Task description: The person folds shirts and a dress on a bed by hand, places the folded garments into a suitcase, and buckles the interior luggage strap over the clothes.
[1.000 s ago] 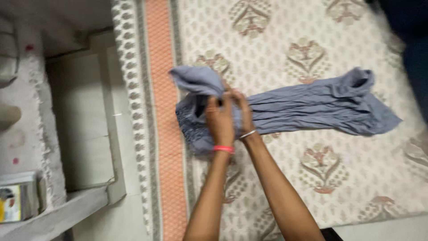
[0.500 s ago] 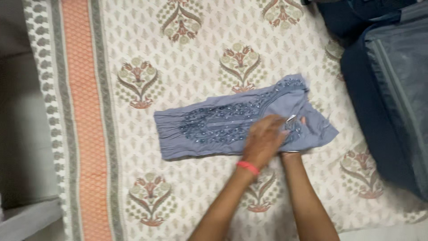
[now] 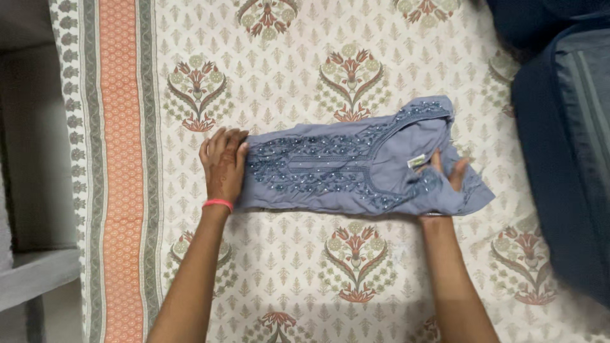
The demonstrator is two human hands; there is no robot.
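Kurta (image 3: 330, 171), grey-blue and embroidered, lies folded into a long narrow band across our printed bedsheet (image 3: 286, 267). Our left hand (image 3: 222, 166) presses flat on its left end, fingers together, while our right hand (image 3: 448, 174) pinches the neck end; we judge the crosswise folds remain.

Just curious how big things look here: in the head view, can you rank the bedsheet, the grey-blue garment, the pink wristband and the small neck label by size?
Largest to smallest:
1. printed bedsheet
2. grey-blue embroidered garment
3. pink wristband
4. neck label, roughly similar to the wristband, so unsure

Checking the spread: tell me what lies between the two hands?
In the head view, the folded grey embroidered garment spans from the left hand to the right hand.
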